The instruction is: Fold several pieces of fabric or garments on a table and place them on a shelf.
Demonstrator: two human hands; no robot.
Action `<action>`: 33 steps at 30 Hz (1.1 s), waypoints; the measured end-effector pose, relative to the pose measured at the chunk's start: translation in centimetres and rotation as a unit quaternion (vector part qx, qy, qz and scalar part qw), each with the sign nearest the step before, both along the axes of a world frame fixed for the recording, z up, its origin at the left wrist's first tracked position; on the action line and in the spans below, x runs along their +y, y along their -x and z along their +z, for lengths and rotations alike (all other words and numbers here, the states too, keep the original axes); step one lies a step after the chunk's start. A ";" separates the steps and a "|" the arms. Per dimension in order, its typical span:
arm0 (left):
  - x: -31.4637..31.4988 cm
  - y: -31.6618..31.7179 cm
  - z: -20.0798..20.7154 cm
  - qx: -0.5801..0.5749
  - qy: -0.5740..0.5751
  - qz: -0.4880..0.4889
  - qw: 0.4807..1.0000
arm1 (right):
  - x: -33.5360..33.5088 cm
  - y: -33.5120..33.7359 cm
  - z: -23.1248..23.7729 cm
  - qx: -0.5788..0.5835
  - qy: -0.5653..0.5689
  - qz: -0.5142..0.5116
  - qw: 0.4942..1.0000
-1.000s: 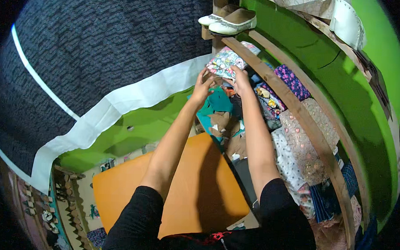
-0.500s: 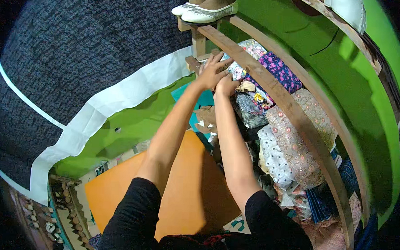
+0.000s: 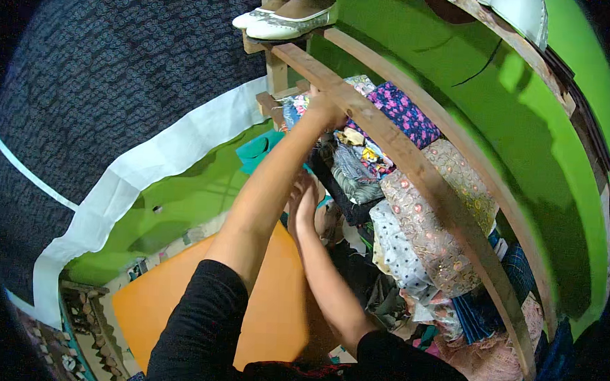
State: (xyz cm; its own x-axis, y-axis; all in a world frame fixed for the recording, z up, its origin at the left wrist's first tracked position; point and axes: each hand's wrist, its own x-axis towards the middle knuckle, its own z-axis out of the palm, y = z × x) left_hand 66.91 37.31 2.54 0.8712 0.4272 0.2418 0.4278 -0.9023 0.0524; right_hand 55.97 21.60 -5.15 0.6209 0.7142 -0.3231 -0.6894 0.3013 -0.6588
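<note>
My left hand (image 3: 327, 111) reaches to the far end of a wooden shelf, among folded floral cloth (image 3: 296, 108) and under the front rail. Its fingers are mostly hidden by the rail and the hand itself. Lower down, my right hand (image 3: 303, 200) is beside and partly behind my left forearm, near dark fabric. Its fingers look bent, but the forearm covers part of them, and what they touch is hidden. A teal folded item (image 3: 259, 152) lies left of my forearm. A navy cloth with pink flowers (image 3: 404, 113) rests behind the rail.
A wooden rail (image 3: 415, 158) curves across the shelf of clothes. Beige beaded cloth (image 3: 429, 226) and white dotted cloth (image 3: 401, 246) are stacked nearer. White shoes (image 3: 288, 26) stand on the upper level. An orange board (image 3: 198, 295) is below; a dark patterned curtain (image 3: 133, 81) hangs left.
My right hand has drawn back from the cloth to below my left forearm. My left hand has moved further in under the rail. The whole view has shifted slightly.
</note>
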 end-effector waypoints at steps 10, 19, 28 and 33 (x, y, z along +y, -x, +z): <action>-1.7 -0.9 -2.3 0.118 -0.092 0.043 0.988 | -5.2 -0.9 -4.0 -0.222 0.033 -0.012 0.974; 0.0 1.5 -0.4 -0.241 0.093 -0.147 0.955 | -5.8 -1.2 -3.8 -0.191 0.042 -0.047 0.980; -9.1 16.5 -3.9 -0.436 0.215 0.008 0.874 | -7.9 3.1 -3.4 -0.225 0.030 0.055 0.972; -18.8 29.5 -13.6 -0.405 0.278 0.136 0.860 | -10.5 8.2 -6.9 -0.243 0.037 0.187 0.951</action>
